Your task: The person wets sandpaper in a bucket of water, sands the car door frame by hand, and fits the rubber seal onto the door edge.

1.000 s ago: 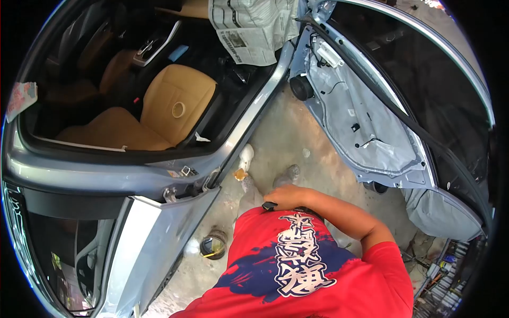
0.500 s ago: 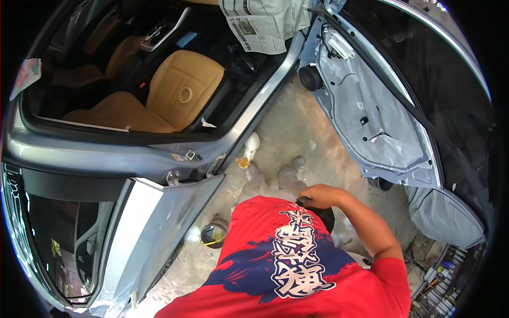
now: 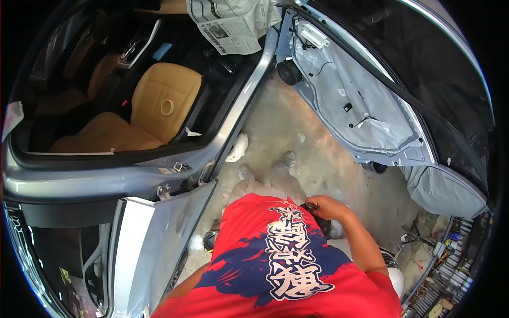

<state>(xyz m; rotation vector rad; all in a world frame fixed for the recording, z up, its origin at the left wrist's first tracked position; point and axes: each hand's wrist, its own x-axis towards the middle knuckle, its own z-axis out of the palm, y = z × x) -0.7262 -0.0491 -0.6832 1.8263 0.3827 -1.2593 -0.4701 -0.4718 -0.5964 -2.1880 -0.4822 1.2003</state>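
My right hand (image 3: 324,206) is at my right hip, just beyond the hem of my red shirt. Its fingers are closed around the edge of a black item (image 3: 314,209), perhaps part of a waist pouch, though the kind is unclear. Only the forearm of my left arm (image 3: 180,286) shows at the lower left, and the left hand is out of view. A car seat (image 3: 175,85) in tan leather lies inside the open car, with a roll of tape (image 3: 167,107) on it.
The opened car door (image 3: 366,106) stands on the right, its inner panel off and sheeting exposed. Newspaper (image 3: 228,26) covers part of the front. A white object (image 3: 238,148) sits on the floor by the sill. Tools and bottles (image 3: 450,265) crowd the lower right. A dark container (image 3: 210,240) stands left of me.
The view has shifted, so the car and door sit further left. My left forearm has come into view at the lower left. My right hand stays at the hip on the black item.
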